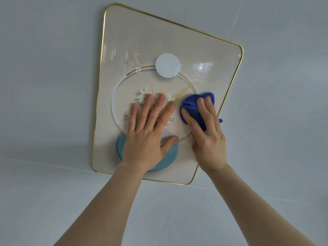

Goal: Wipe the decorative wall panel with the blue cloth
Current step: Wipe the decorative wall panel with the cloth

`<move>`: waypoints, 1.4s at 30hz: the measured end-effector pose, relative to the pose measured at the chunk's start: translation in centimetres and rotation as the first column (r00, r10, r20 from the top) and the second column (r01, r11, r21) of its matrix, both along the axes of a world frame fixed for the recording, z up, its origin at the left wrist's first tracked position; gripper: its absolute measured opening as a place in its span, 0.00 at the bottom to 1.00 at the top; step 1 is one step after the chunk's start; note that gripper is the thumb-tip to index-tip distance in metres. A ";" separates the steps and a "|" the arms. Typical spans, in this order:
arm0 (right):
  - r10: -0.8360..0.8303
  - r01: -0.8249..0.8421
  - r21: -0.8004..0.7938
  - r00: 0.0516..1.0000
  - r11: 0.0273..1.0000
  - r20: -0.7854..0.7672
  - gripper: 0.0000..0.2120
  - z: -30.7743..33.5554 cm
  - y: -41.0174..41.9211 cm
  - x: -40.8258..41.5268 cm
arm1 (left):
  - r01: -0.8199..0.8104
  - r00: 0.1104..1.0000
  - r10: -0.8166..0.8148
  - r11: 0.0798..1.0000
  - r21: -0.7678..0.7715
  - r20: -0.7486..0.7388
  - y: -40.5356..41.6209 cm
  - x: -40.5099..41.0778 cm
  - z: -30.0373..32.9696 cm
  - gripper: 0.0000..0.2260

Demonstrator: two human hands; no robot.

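The decorative wall panel [204,55] is a cream glossy rectangle with a thin gold frame, hung tilted on the wall. It bears a white disc [167,65], a gold ring with white flowers, and a teal disc [173,157] low down. My left hand [149,132] lies flat on the panel's middle, fingers spread over the flowers, holding nothing. My right hand [207,137] presses a bunched blue cloth [190,107] against the panel near the ring's right side, close to the frame's right edge.
Pale grey wall tiles [53,86] surround the panel, with thin grout lines running below and to the right of it. Both bare forearms reach up from the bottom of the view.
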State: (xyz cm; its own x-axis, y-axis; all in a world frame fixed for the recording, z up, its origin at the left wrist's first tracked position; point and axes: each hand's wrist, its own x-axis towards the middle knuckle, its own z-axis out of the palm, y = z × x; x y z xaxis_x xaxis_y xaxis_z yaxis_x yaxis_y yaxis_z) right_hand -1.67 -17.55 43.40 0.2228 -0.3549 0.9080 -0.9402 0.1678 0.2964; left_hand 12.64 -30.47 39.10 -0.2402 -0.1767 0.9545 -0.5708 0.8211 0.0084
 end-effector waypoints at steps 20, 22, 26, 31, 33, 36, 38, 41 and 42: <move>-0.423 0.267 0.464 0.864 0.845 0.272 0.32 -1.1 7.0 5.9 | 0.123 0.932 -0.209 0.951 0.283 0.296 4.4 6.4 4.3 0.40; -0.486 0.242 0.542 0.792 0.805 0.370 0.26 0.1 6.8 6.6 | 0.156 0.928 -0.241 0.944 0.292 0.284 4.6 7.3 4.9 0.38; -0.222 0.103 0.225 0.764 0.969 0.606 0.23 3.8 6.3 8.7 | 0.212 0.958 -0.251 0.945 0.250 0.138 4.0 9.6 6.0 0.31; 0.164 -0.101 -0.154 0.862 0.983 0.479 0.26 9.0 3.1 12.9 | 0.167 0.986 -0.153 0.948 0.270 -0.074 1.3 12.4 7.6 0.35; 0.233 -0.160 -0.209 0.887 0.965 0.399 0.25 10.8 1.1 14.4 | 0.127 0.991 -0.108 0.948 0.292 -0.083 0.0 13.2 7.9 0.40; 0.256 -0.192 -0.229 0.921 0.954 0.293 0.25 12.4 -2.0 16.2 | 0.089 0.995 -0.074 0.956 0.280 -0.061 -1.8 13.8 7.8 0.47; 0.247 -0.203 -0.196 0.940 0.960 0.236 0.25 13.2 -4.1 17.0 | 0.069 0.997 -0.061 0.960 0.271 -0.037 -2.9 13.9 7.7 0.51; 0.213 -0.193 -0.130 0.963 0.972 0.164 0.27 13.5 -7.0 17.4 | 0.052 0.999 -0.052 0.970 0.236 -0.004 -4.2 13.6 7.3 0.55; 0.190 -0.175 -0.108 0.970 0.979 0.149 0.28 13.4 -7.8 17.3 | 0.055 0.998 -0.057 0.972 0.226 0.000 -4.5 13.4 7.2 0.56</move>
